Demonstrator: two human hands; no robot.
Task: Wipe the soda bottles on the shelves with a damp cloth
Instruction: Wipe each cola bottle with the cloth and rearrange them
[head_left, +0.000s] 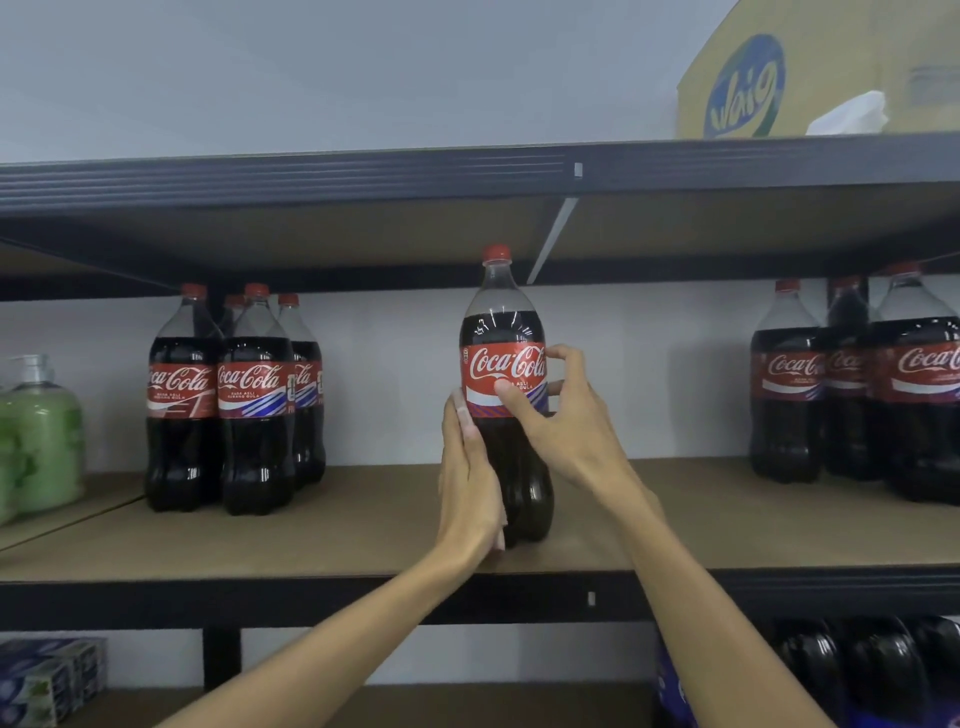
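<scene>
One large cola bottle (501, 332) with a red cap and red label stands upright alone in the middle of the brown shelf board (363, 519). My left hand (467, 478) lies flat against the bottle's left side with straight fingers pointing up. A pale sliver shows under the heel of that hand; I cannot tell if it is cloth. My right hand (566, 426) grips the bottle at its label, thumb on the front and fingers curled round the right side. A white crumpled cloth (852, 114) lies on the top shelf at the right.
Several cola bottles (254, 405) stand grouped at the left of the same shelf, and more cola bottles (852, 395) at the right. A green soap dispenser (44, 441) is at the far left. A cardboard box (779, 67) sits on top. Dark bottles (857, 670) fill the lower right shelf.
</scene>
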